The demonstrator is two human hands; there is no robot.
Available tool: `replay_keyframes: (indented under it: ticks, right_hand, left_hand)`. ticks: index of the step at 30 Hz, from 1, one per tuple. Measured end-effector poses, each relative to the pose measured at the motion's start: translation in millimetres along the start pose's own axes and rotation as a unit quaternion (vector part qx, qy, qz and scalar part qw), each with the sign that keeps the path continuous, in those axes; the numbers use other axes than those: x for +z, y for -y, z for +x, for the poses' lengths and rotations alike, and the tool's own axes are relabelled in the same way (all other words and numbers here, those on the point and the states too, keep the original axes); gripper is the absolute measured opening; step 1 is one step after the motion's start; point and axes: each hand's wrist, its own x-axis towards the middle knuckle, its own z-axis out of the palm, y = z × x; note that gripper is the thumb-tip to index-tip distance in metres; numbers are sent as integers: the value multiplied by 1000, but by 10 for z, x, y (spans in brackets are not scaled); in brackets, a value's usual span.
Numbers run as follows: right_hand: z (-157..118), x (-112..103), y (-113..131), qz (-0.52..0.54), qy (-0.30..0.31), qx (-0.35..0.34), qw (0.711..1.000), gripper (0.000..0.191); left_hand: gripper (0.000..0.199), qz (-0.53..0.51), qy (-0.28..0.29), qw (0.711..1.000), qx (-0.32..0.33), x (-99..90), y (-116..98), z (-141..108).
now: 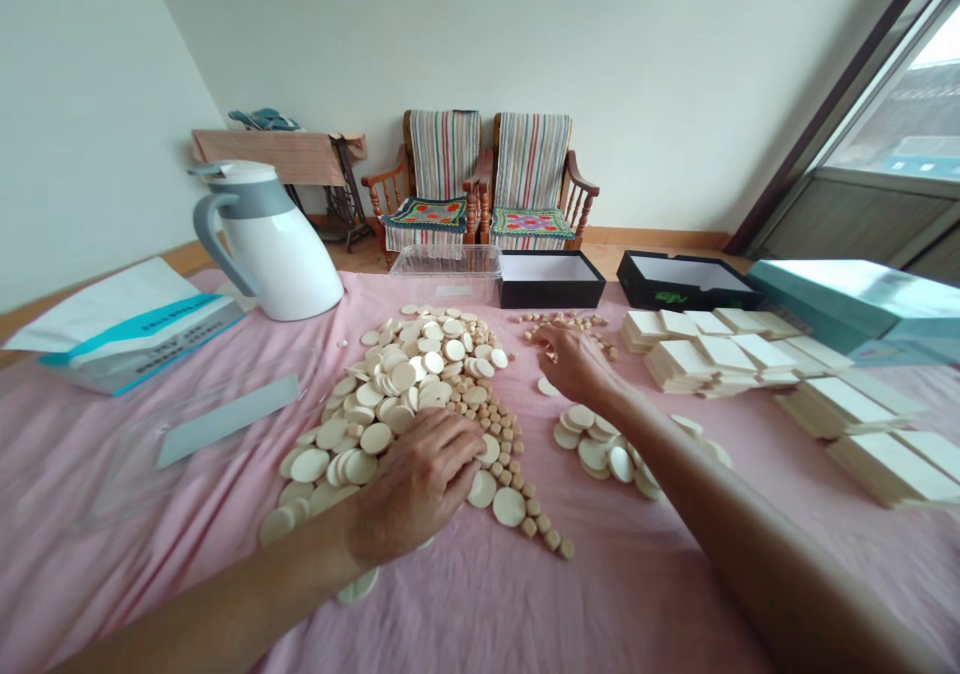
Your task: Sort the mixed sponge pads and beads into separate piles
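Clock seen from the person's place. Pink cloth (487,614), spread under everything on it, presumably to keep small pieces from straying. Discs (405,374), pale, one large heap toward 11 o'clock. Cubes (507,422), trailing down the heap's right edge, partly mixed in. Left hand (427,464), just short of 12 o'clock, palm down over the heap's near right side, fingers half curled, tips at discs; whether one is gripped cannot be told. Second disc group (592,454), at 1 o'clock, apart from the heap, probably so kinds stay separate. Tiles (724,354), at 2 o'clock, stacked flat in rows, likely for tidiness. Right hand (574,364), between 12 and 1, fingers bent, small gap inside thumb and forefinger, at the near edge of a second cube group (570,322); any hold hidden. Bag (150,339), at 10; jug (292,264), at 11. Clear tray (450,279) and black box (551,294), at 12, side by side. Chairs (442,159), two, beyond, at 12.
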Motion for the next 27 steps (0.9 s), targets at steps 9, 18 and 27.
replay_keyframes:
  ticks: [9, 18, 27]
  right_hand:
    - [204, 236, 263, -79, 84, -47, 992, 23]
    - [434, 64, -101, -118, 28, 47, 991, 22]
    - [401, 94, 104, -33, 49, -13, 998, 27]
  left_hand:
    - [13, 10, 4, 1000, -1, -15, -7, -2]
    - [15, 11, 10, 1000, -4, -10, -6, -13]
    - [15, 10, 10, 1000, 3, -8, 9, -18]
